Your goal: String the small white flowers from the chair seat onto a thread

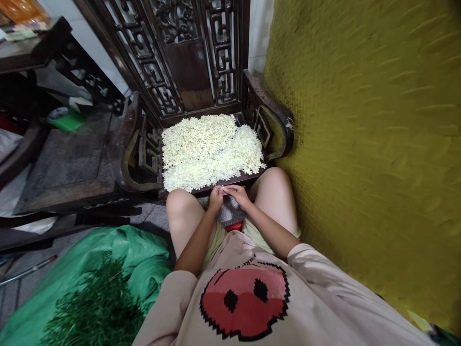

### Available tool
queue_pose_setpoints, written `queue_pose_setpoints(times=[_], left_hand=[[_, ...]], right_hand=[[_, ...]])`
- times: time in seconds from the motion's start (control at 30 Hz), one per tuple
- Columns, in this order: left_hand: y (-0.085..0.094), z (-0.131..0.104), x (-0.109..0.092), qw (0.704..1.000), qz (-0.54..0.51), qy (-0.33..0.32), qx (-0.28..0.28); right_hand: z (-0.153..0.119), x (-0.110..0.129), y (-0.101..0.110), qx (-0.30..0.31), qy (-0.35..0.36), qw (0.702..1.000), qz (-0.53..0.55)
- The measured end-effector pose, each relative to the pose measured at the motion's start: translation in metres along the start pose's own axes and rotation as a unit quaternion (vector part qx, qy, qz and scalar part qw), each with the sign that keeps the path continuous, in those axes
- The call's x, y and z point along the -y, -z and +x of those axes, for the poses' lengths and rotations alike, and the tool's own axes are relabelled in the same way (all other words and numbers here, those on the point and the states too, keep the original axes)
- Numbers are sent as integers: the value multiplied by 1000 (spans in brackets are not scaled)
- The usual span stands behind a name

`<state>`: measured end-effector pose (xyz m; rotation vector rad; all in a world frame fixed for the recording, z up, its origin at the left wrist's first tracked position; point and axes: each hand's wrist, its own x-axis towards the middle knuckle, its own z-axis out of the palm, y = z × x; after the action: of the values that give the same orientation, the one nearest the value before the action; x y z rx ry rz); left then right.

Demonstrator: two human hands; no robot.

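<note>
A broad layer of small white flowers covers the seat of a dark carved wooden chair. Just in front of the seat's near edge, between the knees, my left hand and my right hand meet at the fingertips. Both are closed in a pinch around a tiny white flower. Little of that flower shows, since the fingers cover most of it.
A yellow textured sheet stands close on the right. A second dark chair with a green container is on the left. Lower left, a green sack bears leafy green sprigs. The chair's armrest curves beside the flowers.
</note>
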<state>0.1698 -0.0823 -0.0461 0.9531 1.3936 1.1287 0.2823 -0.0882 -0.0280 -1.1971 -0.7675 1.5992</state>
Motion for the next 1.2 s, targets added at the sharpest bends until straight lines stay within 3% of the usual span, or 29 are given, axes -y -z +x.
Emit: queue_pose_setpoints(times=[0.27, 0.47, 0.7, 0.9, 1.03, 1.2], left_hand=[[-3, -3, -3, 999, 0, 38, 37], [-6, -5, -2, 999, 11, 42, 14], [-5, -2, -6, 983, -90, 158, 9], [-2, -4, -12, 960, -221, 169, 26], [14, 5, -22, 963, -235, 132, -27], [18, 7, -22, 982, -117, 116, -93]], right_hand=[[-1, 1, 0, -23, 10, 999, -43], [-2, 4, 1, -49, 8, 994, -93], [0, 0, -6, -88, -67, 994, 18], [4, 1, -2, -101, -137, 976, 140], [11, 12, 11, -141, -105, 971, 163], [11, 15, 11, -104, -97, 982, 127]])
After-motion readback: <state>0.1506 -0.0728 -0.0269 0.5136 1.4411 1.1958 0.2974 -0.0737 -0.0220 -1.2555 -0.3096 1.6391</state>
